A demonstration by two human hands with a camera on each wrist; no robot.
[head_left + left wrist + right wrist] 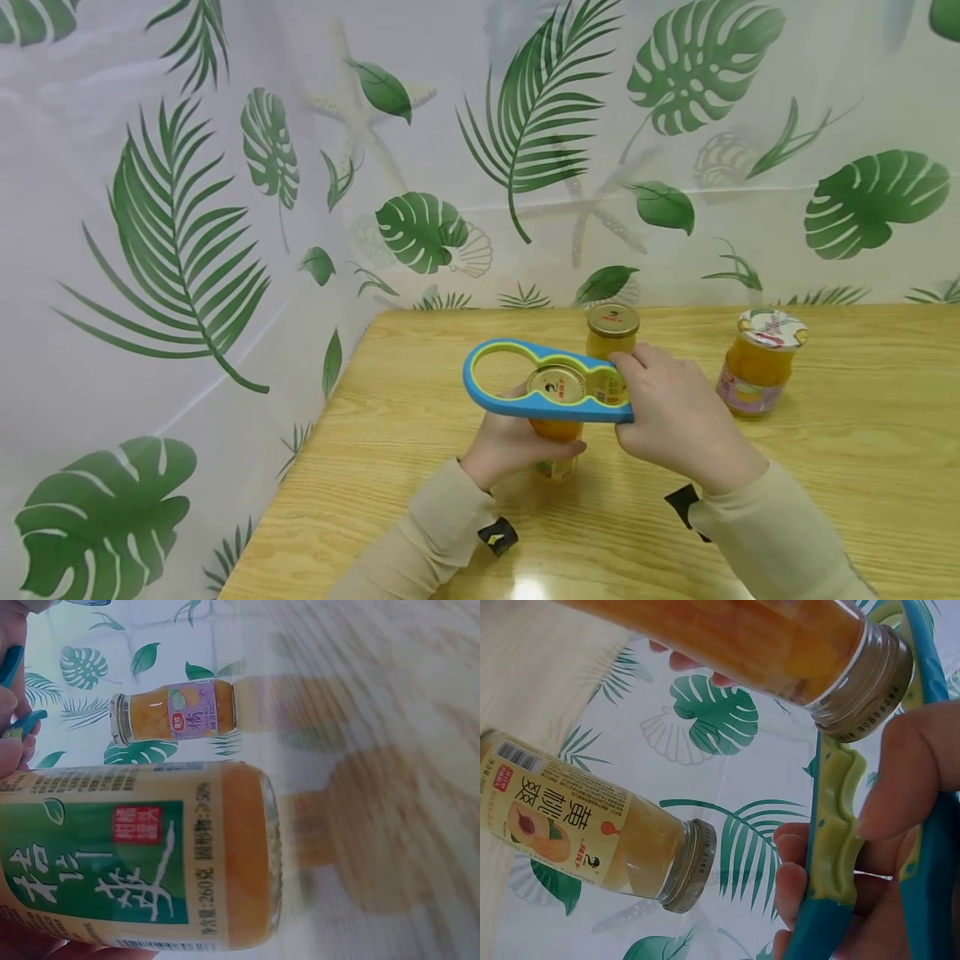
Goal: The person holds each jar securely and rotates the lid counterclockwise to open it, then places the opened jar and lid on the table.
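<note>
My left hand [506, 446] grips a glass jar of orange fruit [112, 862] with a green and cream label. The jar stands upright, its gold lid [557, 384] on. In my right hand [678, 417] is one end of a blue and lime-green jar opener [836, 817], a flat loop with scalloped openings of different sizes. The opener lies level over the jar's top, and the lid shows through its middle opening in the head view. Beside the lid in the right wrist view are the opener's inner edges; whether they touch it I cannot tell.
Just behind the opener stands a yellow peach jar [570, 825] with a gold lid. Farther right is a jar with a purple label [752, 387] and a patterned white lid. A leaf-print sheet [480, 167] borders the wooden table [405, 367] at the back and left.
</note>
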